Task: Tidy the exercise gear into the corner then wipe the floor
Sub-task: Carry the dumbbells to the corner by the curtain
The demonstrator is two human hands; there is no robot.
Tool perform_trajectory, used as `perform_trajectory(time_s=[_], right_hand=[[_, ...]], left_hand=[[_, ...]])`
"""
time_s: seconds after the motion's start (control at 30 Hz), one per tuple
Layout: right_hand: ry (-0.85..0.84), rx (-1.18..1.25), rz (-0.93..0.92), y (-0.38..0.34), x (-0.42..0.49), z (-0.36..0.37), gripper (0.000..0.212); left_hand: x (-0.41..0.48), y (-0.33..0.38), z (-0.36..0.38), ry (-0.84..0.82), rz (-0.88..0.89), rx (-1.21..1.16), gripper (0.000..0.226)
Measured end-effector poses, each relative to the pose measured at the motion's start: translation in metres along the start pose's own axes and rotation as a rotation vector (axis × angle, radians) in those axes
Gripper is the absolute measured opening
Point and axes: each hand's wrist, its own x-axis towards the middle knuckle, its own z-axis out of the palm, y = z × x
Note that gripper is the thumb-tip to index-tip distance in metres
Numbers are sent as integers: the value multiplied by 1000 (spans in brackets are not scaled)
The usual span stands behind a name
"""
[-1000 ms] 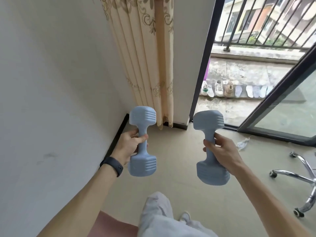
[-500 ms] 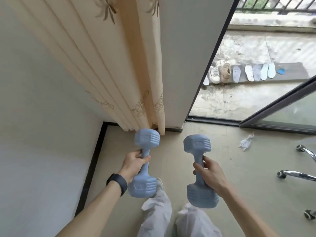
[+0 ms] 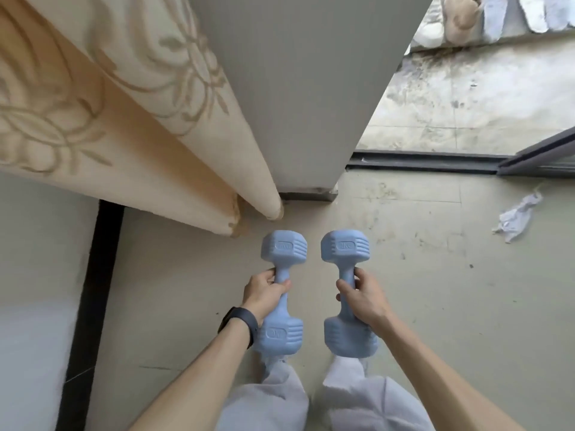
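both hands (image 3: 314, 293) grip 2 upright dumbbells (image 3: 314, 253), seemingly above floor.

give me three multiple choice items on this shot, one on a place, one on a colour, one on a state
1. Where does the crumpled paper lie?
A. on the floor, off to the person's right, near the door track
B. under the curtain
C. between the person's feet

2. What colour are the left dumbbell and the right dumbbell?
A. black
B. pink
C. light blue

3. What is the left hand doing?
A. lying flat on the floor
B. gripping the left dumbbell's handle
C. pulling the curtain

1 A: the paper sits on bare floor just inside the door track.
2 C: both weights are the same light blue.
3 B: its fingers curl round the handle, and the right hand grips the right dumbbell likewise.
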Motion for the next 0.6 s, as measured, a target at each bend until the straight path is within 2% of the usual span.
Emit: perform_trajectory(time_s=[0.23,0.33,0.6], right_hand=[[2,-43,-28,59,142,52,11],[2,-47,-43,69,188,69,12],[89,41,-132,65,263,75,9]], left_hand=[[143,-47,54,21,-21,-43,5],[194,-56,65,18,-1,-85,17],[265,-35,76,27,135,-32,16]])
